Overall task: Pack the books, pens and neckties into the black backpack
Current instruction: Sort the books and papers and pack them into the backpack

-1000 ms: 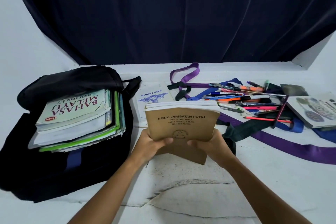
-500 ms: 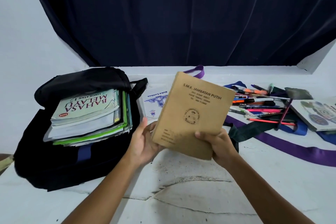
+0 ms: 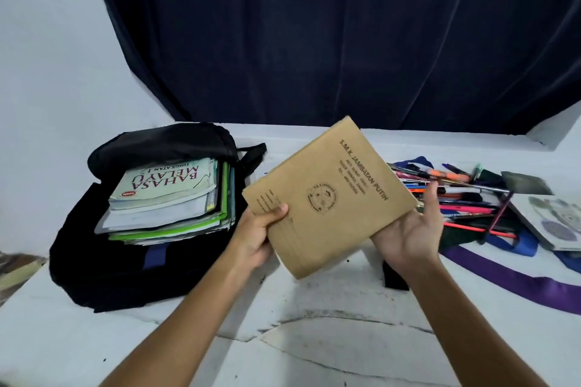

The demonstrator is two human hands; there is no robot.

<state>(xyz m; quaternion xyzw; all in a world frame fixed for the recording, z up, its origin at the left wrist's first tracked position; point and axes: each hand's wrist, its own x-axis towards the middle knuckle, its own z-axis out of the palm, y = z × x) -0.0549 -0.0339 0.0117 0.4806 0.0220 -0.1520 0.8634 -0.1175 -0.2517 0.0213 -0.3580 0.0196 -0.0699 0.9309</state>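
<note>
Brown exercise book (image 3: 330,198), cover "S.M.K. JAMBATAN PUTIH", held tilted above the white table (image 3: 314,339), between backpack and pens. Left hand (image 3: 256,235) pinches its near left corner, thumb on top. Right hand (image 3: 412,234) open beneath its right edge, fingers straight. Black backpack (image 3: 103,264) lies unzipped at left, a stack of books inside, "BAHASA MELAYU" textbook (image 3: 163,180) uppermost. Pens (image 3: 452,195) heaped over purple necktie (image 3: 515,283) at right.

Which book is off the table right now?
The brown exercise book, held in the air by both hands. The other books sit in the backpack or lie on the table.
</note>
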